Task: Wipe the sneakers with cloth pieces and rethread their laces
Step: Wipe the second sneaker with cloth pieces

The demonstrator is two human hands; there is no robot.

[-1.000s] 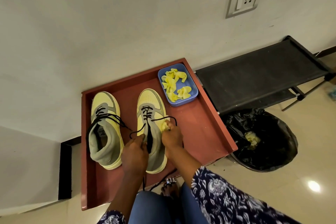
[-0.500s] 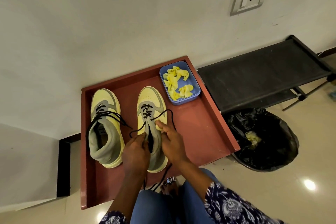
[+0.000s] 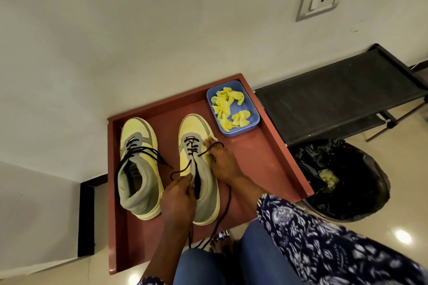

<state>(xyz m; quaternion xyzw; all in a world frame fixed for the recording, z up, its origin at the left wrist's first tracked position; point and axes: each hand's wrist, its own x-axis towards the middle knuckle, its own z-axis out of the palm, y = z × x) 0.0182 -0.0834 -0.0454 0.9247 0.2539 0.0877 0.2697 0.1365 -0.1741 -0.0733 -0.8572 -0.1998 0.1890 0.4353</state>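
Two yellow-and-grey sneakers stand side by side on a red-brown tray (image 3: 266, 162), toes toward the wall. The left sneaker (image 3: 139, 164) has loose black laces spread over its tongue. My left hand (image 3: 178, 196) grips the tongue and collar of the right sneaker (image 3: 193, 127). My right hand (image 3: 223, 164) reaches along that shoe's right side and holds a small pale yellow cloth piece (image 3: 213, 139) at its fingertips against the upper. A black lace (image 3: 228, 203) loops over those fingers and trails down off the tray.
A blue container (image 3: 252, 127) with several yellow cloth pieces (image 3: 223, 108) sits in the tray's far right corner. A black rack (image 3: 335, 99) stands to the right, with a black-bagged bin (image 3: 347, 169) holding used cloth in front of it. The wall runs behind the tray.
My right hand has slid forward along the right sneaker's side, from near the collar to the eyelets by the toe. My left hand keeps its grip on the tongue.
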